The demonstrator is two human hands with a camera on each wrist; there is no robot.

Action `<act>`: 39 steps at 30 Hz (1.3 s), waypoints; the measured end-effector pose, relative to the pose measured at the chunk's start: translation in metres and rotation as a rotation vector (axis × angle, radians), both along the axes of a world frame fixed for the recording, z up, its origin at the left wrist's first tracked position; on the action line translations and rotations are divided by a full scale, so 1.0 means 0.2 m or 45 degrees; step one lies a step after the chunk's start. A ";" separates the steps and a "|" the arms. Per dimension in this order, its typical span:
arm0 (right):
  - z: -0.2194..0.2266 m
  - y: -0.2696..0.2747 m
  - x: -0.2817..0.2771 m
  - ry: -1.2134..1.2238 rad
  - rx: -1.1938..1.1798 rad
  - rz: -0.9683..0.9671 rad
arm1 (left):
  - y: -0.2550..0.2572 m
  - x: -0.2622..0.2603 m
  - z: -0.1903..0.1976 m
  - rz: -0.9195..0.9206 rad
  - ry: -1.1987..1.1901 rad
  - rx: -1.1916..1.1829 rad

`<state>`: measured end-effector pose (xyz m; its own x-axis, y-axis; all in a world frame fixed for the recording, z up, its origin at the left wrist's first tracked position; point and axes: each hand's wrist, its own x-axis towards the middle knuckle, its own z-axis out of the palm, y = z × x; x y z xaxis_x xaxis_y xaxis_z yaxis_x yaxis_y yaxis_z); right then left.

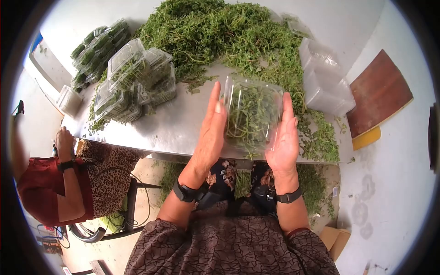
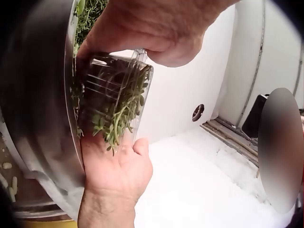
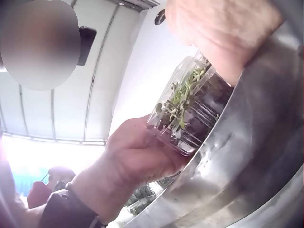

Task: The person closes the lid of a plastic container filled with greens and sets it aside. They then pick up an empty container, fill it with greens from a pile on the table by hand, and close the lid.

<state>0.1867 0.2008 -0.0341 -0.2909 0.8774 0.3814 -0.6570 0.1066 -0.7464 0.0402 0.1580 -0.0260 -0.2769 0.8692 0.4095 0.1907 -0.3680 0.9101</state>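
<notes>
A clear plastic clamshell box (image 1: 254,114) filled with green leafy sprigs is between my two hands over the front of the metal table. My left hand (image 1: 213,130) lies along its left side with straight fingers. On the right side my right hand (image 1: 283,144) presses with its fingers extended upward. Some sprigs (image 2: 114,133) poke out at the box's near edge in the left wrist view. The right wrist view has the left hand (image 3: 142,154) against the far side of the box, its fingertips hidden.
A large heap of greens (image 1: 206,32) covers the back of the metal table (image 1: 178,133). Filled clamshells (image 1: 137,82) are stacked at left, with more packs (image 1: 98,52) behind. Nested clear boxes (image 1: 325,82) stand at right. A person in a red top (image 1: 50,188) sits at left.
</notes>
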 end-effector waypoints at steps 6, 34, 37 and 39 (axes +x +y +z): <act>0.00 0.01 0.01 0.081 -0.097 0.088 | -0.01 0.03 0.06 -0.140 -0.748 -0.213; -0.05 -0.01 0.00 -0.389 0.184 -0.053 | -0.02 0.00 -0.04 0.114 -0.584 0.010; -0.05 -0.03 -0.01 -0.499 0.217 -0.144 | -0.08 -0.03 -0.04 0.255 -0.686 -0.444; -0.06 -0.01 0.00 -0.643 0.172 -0.155 | -0.15 -0.05 0.01 0.322 -0.362 -0.385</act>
<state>0.1858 0.1993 -0.0464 -0.3665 0.8692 0.3320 -0.1968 0.2763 -0.9407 0.0301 0.1288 -0.0246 -0.5595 0.8284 0.0265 -0.0320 -0.0535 0.9981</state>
